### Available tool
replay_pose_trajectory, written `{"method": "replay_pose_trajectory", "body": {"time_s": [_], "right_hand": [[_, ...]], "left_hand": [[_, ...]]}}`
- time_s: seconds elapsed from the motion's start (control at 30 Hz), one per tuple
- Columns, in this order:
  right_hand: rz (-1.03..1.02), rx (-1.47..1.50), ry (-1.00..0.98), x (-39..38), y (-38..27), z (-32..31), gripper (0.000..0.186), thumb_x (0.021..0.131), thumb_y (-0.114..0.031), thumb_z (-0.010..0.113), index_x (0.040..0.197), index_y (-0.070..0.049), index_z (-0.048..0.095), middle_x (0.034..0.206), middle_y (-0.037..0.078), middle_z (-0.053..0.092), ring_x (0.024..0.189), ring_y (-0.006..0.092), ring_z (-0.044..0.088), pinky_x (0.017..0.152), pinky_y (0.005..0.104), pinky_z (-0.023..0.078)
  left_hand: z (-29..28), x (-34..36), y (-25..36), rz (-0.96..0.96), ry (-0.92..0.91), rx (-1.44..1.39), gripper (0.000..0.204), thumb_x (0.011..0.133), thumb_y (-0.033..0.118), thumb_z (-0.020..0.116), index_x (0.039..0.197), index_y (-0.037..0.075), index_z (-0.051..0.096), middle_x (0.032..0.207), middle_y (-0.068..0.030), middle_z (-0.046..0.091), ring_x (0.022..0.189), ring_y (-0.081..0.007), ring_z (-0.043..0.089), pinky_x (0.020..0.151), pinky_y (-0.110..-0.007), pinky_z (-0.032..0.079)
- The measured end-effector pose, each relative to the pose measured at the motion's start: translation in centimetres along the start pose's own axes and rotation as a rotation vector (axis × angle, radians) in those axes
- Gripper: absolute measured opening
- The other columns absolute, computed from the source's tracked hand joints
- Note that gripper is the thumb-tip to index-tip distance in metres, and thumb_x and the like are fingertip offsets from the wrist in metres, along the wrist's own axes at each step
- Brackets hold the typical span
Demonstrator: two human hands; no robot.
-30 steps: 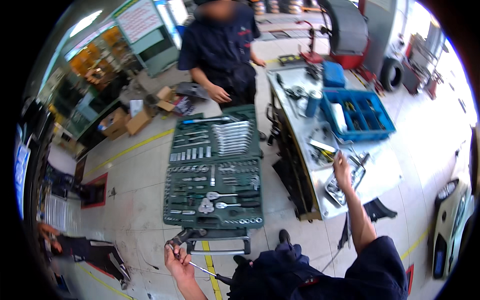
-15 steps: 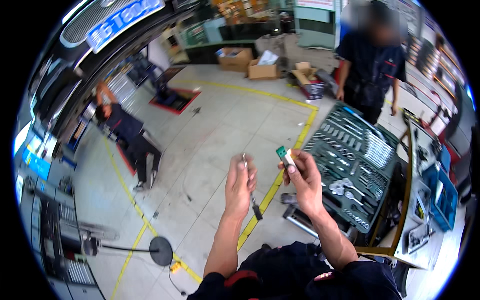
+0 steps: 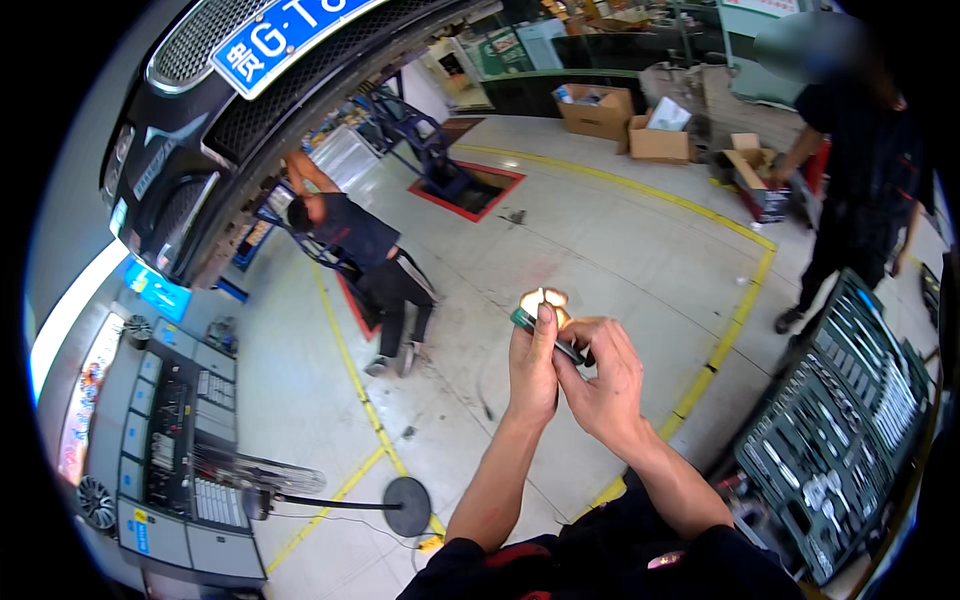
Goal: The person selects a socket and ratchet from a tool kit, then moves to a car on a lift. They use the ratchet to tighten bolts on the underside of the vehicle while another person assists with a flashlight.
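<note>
My two hands meet in front of me, above the floor. Between them is a small green-ended light (image 3: 521,318), glowing brightly at its far side. My left hand (image 3: 534,372) is closed on it, the thumb pressed up along it. The fingers of my right hand (image 3: 606,376) are bent round its near, dark end, against the left palm. Most of the light's body is covered by fingers and glare. The slim metal tool that was in my left hand cannot be made out now.
A raised car (image 3: 270,110) hangs at upper left, with a person (image 3: 350,240) reaching up under it. Another person (image 3: 860,170) stands at right, near an open tool case (image 3: 830,440). A fan (image 3: 260,470) on a round base and cardboard boxes (image 3: 595,110) stand around.
My hands have come together, and the light that was in my right hand is now between both. My view has swung left; the tool case sits further right. The standing person's arm reaches toward a box.
</note>
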State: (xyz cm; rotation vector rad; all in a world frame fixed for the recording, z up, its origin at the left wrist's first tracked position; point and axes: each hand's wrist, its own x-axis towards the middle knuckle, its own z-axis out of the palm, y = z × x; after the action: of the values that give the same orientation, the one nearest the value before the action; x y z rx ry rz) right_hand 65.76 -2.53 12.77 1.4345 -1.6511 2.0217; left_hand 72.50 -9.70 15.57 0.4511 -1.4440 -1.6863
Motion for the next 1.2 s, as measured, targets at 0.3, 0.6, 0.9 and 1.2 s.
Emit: {"method": "replay_pose_trajectory", "body": {"time_s": [0.3, 0.6, 0.9, 1.2], "right_hand": [[0.484, 0.565, -0.431, 2.6, 14.7, 11.4, 0.037, 0.095, -0.03, 0.065, 0.12, -0.003, 0.057, 0.103, 0.015, 0.065, 0.091, 0.0305, 0.064, 0.084, 0.0378, 0.051], [0.553, 0.62, -0.508, 7.9, 23.9, 29.1, 0.026, 0.092, -0.018, 0.07, 0.109, 0.0, 0.063, 0.088, 0.017, 0.066, 0.073, 0.0291, 0.066, 0.066, 0.0341, 0.051], [0.497, 0.682, -0.315, 16.8, 32.2, 48.1, 0.027, 0.09, -0.014, 0.07, 0.109, 0.004, 0.063, 0.085, 0.016, 0.066, 0.069, 0.0274, 0.065, 0.063, 0.0346, 0.051], [0.482, 0.879, -0.424, 27.0, 41.1, 63.6, 0.029, 0.091, -0.015, 0.07, 0.111, 0.004, 0.063, 0.083, 0.016, 0.066, 0.069, 0.026, 0.066, 0.062, 0.0344, 0.051]], "left_hand": [[-10.6, 17.0, 2.4, -0.036, 0.212, -0.14, 0.029, 0.103, 0.044, 0.051, 0.103, 0.015, 0.055, 0.074, 0.0043, 0.041, 0.06, -0.0055, 0.033, 0.051, -0.022, 0.025], [-25.0, 34.0, -0.4, 0.075, 0.285, -0.231, 0.025, 0.104, 0.031, 0.053, 0.12, 0.012, 0.054, 0.086, -0.0015, 0.05, 0.074, -0.0122, 0.046, 0.061, -0.025, 0.037], [-38.1, 51.1, -0.5, 0.063, 0.184, 0.137, 0.053, 0.103, 0.038, 0.051, 0.148, 0.013, 0.038, 0.127, -0.0129, 0.059, 0.108, -0.024, 0.063, 0.092, -0.048, 0.055], [-48.9, 67.5, 0.1, 0.157, 0.081, 0.512, 0.052, 0.103, 0.033, 0.052, 0.147, 0.007, 0.04, 0.132, -0.0136, 0.059, 0.112, -0.0239, 0.064, 0.09, -0.04, 0.059]]}}
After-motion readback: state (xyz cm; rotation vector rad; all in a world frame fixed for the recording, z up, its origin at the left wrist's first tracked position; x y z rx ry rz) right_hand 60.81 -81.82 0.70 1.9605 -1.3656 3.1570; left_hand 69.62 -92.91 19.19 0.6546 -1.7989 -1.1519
